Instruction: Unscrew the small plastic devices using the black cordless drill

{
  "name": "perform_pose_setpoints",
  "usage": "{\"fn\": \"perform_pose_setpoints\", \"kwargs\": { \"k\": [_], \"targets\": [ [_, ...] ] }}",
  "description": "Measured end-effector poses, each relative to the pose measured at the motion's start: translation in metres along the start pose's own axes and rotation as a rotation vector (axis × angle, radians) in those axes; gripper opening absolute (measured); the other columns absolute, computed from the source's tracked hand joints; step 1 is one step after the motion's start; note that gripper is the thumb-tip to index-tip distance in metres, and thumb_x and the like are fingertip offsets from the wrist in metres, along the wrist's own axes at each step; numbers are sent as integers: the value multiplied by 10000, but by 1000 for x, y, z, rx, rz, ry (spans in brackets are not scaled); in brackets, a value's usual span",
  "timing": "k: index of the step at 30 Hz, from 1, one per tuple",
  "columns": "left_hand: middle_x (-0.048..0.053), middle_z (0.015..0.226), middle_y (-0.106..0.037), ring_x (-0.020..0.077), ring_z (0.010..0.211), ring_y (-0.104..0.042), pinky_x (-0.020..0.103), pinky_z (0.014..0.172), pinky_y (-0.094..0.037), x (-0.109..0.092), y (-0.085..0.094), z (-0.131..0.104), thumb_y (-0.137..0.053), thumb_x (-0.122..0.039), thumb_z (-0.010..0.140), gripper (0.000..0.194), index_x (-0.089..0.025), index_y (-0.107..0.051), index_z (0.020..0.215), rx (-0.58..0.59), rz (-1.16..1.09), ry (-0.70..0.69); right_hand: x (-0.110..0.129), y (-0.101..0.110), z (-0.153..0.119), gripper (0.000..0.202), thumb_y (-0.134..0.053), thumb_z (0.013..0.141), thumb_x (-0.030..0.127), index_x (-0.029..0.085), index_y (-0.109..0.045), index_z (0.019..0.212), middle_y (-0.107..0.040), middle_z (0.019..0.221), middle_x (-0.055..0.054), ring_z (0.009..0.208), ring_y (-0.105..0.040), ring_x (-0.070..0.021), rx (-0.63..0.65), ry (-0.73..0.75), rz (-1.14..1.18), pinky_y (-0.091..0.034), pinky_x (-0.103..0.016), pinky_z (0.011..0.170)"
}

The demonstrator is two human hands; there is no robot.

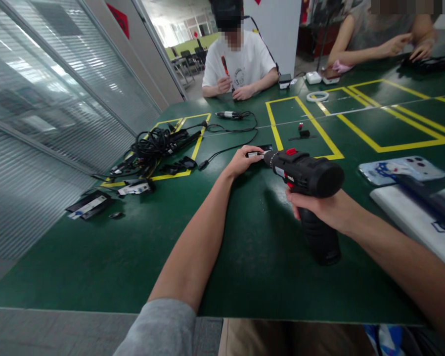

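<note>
A black cordless drill [300,170] with red switches lies sideways in the grip of my right hand [317,210], its chuck pointing left and away from me. My fingers wrap round its handle. At the tip of the drill, my left hand [244,160] presses its closed fingers on a small black piece with a pale label [252,154], close above the green table [163,277]. My left fingertips partly cover that piece and the drill's tip, so whether the bit touches it is hard to tell.
Tangled black cables [157,146] and black adapters [91,203] lie to the left. A phone [402,169] and a white case [411,217] are at right. Yellow tape [315,131] marks the table. Across it, one person holds a screwdriver [225,66]; another sits far right.
</note>
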State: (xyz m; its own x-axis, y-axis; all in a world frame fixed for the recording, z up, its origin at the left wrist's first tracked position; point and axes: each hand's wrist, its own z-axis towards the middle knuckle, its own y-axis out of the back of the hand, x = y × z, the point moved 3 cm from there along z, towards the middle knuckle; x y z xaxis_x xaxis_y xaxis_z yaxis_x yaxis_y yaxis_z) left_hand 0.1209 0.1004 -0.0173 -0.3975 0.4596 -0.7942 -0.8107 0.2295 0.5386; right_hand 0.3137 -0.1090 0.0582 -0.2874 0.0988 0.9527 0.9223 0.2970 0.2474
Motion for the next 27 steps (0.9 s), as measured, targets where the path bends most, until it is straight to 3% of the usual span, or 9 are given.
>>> {"fn": "perform_pose_setpoints", "kwargs": {
  "k": [27],
  "targets": [
    [66,1131,-690,216,1099,-596,358,1026,-428,3,0,0,-712,-370,753,344,-190,-740,1045,9,-38,-20,-2,1,0,72,-632,812,266,222,-627,755,-663,585,-7,602,-632,-207,1,-7,-22,-482,-384,692]
  ]
}}
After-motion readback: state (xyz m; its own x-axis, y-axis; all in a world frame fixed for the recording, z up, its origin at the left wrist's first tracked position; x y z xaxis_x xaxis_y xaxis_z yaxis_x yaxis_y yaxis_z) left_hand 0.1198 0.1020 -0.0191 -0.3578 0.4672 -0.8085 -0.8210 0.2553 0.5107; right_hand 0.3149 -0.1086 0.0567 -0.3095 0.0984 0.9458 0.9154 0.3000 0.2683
